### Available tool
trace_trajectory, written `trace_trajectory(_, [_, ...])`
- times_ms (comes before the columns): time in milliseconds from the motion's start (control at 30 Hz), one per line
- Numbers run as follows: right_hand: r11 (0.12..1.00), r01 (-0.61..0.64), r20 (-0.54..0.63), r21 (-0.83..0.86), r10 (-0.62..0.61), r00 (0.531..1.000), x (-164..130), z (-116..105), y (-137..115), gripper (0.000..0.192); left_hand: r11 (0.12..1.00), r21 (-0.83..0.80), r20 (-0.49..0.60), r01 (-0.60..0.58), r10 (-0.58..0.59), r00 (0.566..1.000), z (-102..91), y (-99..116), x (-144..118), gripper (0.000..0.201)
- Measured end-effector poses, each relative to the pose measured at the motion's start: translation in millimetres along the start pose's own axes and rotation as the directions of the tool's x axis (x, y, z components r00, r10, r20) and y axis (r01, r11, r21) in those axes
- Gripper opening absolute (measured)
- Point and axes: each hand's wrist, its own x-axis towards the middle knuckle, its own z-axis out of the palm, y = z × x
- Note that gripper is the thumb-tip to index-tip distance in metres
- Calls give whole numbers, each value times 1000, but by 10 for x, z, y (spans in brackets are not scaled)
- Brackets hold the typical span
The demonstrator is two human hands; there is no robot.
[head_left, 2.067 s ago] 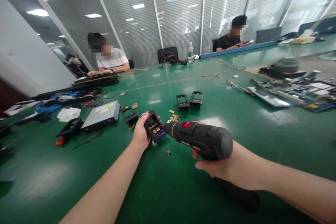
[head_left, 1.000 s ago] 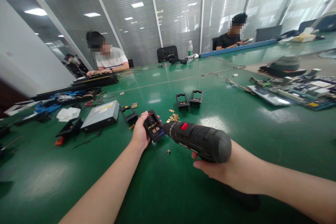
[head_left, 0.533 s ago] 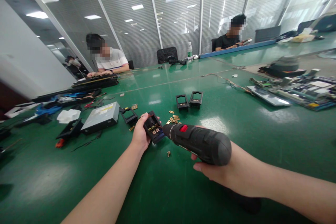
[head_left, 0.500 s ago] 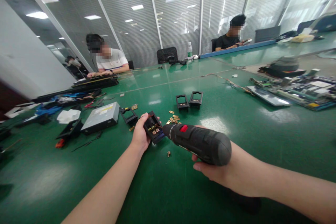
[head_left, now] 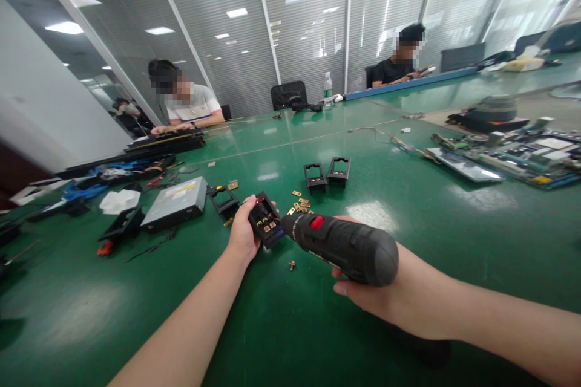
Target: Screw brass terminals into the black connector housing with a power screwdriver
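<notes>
The left hand (head_left: 242, 231) held a small black frame (head_left: 265, 219) tilted up off the green surface (head_left: 136, 302), its fingers clamped around the frame's left edge with the thumb on the near side. Brass contacts showed inside the frame. The right hand (head_left: 385, 296) gripped a black electric driver (head_left: 345, 245) with a red switch, fingers wrapped closed around its body from below. The driver's tip met the frame just right of the left fingers. A lone brass screw (head_left: 292, 265) lay on the surface just below the driver's nose, and a scatter of brass tabs (head_left: 300, 202) lay just beyond the frame. Farther beyond the fingers sat two empty frames (head_left: 327, 173); to the left of the left hand lay a grey drive (head_left: 175, 202). Circuit boards (head_left: 521, 157) lay well off to the right.
</notes>
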Motion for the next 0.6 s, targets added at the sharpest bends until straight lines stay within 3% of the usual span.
trace_trajectory(600, [1000, 12, 1, -15, -12, 1000, 10, -14, 20, 65, 1000, -18, -21, 12, -12, 1000, 24, 7, -16, 29])
